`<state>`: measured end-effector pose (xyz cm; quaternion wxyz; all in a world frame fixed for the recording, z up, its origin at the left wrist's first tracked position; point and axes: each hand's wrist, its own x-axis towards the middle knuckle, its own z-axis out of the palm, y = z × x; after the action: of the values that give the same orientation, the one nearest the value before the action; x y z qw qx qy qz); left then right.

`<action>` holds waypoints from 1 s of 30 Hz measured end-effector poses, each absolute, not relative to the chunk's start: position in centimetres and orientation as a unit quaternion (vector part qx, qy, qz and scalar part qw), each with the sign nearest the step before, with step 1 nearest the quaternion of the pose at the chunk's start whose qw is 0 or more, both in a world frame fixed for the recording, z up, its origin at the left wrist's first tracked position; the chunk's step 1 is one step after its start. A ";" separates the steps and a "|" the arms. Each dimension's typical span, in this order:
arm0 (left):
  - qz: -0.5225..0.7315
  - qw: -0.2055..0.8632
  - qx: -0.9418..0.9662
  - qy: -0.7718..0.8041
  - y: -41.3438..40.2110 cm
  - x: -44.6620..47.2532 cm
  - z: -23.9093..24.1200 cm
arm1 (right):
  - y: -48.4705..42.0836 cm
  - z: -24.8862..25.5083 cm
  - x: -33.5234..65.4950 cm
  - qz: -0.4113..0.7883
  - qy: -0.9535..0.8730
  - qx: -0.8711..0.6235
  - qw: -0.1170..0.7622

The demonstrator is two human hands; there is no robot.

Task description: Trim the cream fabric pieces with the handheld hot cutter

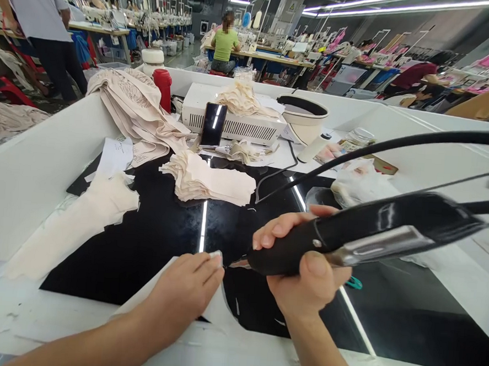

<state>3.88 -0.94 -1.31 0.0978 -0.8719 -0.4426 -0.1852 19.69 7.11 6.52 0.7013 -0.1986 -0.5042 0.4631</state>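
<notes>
My right hand (306, 264) is wrapped round a black corded cutting tool (374, 229), its metal tip pointing left toward my other hand. My left hand (186, 290) lies flat with fingers together on a pale fabric piece (220, 308) at the near edge of the glossy black work surface (154, 238). The tool's tip sits just right of my left fingertips, at the fabric's edge. The tool's black cable (396, 145) arcs away to the right.
A stack of cut cream pieces (207, 181) lies mid-table, another pile (80, 217) at left, folded lace fabric (137, 107) behind. A white machine (235, 124) with a phone (213, 125) leaning on it, a bowl (304, 115) and a red flask (163, 87) stand at the back. Other workers sit beyond.
</notes>
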 end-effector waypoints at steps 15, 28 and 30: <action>-0.246 0.078 -0.871 -0.418 -1.9 5.7 -0.8 | 4.2 6.3 23.8 0.421 -0.498 -0.240 0.719; -0.296 0.083 -0.922 -0.233 -5.2 11.0 -1.5 | 4.3 5.6 25.3 0.388 -0.499 -0.233 0.739; -0.327 0.077 -0.911 -0.237 -5.3 10.0 -1.2 | 4.0 5.6 25.1 0.397 -0.497 -0.222 0.739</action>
<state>9.97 -5.35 -1.22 0.0775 -0.9114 -0.2373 -0.3272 25.07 4.03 5.55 0.7393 -0.2216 -0.4970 0.3966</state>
